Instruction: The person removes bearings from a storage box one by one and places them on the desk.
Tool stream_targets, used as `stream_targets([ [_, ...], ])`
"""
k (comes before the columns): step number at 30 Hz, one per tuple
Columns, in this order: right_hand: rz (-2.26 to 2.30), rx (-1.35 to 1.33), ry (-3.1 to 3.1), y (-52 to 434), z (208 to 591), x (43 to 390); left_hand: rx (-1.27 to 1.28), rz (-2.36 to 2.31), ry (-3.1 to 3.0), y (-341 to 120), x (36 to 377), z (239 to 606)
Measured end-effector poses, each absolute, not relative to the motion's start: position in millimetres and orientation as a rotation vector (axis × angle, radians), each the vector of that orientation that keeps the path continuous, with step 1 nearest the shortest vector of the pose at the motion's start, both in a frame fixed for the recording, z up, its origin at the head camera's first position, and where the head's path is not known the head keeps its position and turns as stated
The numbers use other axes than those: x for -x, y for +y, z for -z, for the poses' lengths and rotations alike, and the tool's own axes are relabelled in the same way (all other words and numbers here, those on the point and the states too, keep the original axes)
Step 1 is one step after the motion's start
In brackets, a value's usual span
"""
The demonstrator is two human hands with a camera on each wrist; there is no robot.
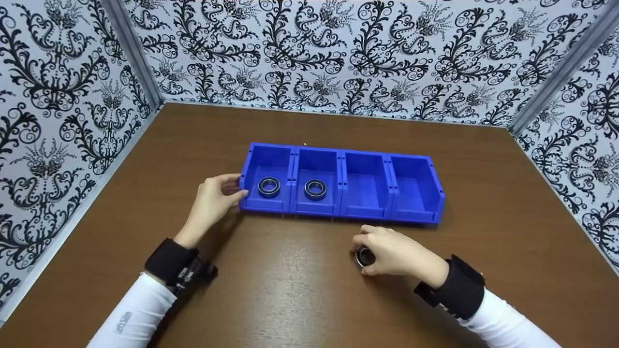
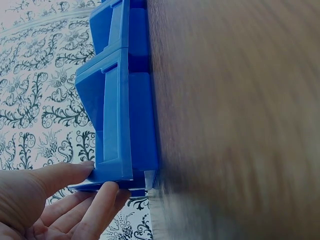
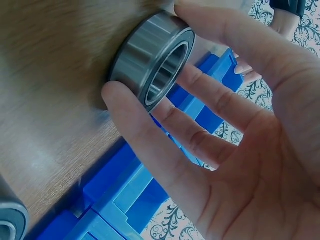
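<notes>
steel-bright bearing (image 3: pixel 150 55) just in front of the blue bin row (image 1: pixel 342 170), opposite its right half. right hand (image 1: pixel 399 251) holds it, thumb on one side and fingertips on the other, the grip only as wide as the ring. its round opening faces the palm; cannot tell whether the underside touches the table.

another ring (image 3: pixel 19 214), cut off by the frame edge in the right wrist view, on the tabletop in front of the row, farther towards its right end than the held one.

left hand (image 1: pixel 212 200) at the row's left end: narrow grip on the outer wall near the front corner, thumb over the rim, fingers outside.

row is four joined bins. leftmost bin: one dark-faced bearing (image 1: pixel 269 195), lying flat near the front lip. next bin along: a matching bearing (image 1: pixel 315 197), also flat and near the lip.

under the row, brown wood-grain table (image 1: pixel 290 290). behind it and to both sides, white panels (image 1: pixel 309 53) with black scrollwork. in front of it, white sleeves (image 1: pixel 135 309) and black wristbands (image 1: pixel 459 287) on both arms.
</notes>
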State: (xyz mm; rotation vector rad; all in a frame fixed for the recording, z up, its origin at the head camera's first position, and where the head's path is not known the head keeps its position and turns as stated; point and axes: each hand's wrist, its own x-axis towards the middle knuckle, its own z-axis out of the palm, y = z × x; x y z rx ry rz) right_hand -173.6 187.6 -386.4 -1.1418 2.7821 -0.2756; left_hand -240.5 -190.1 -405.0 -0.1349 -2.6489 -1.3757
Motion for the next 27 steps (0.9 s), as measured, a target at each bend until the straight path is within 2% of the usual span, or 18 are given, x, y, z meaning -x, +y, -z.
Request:
stream_targets([
  [27, 0.262, 1.108, 2.787, 189.1, 383.7, 171.6, 0.149, 1.376, -2.661, -191.9, 242.3, 408.0],
])
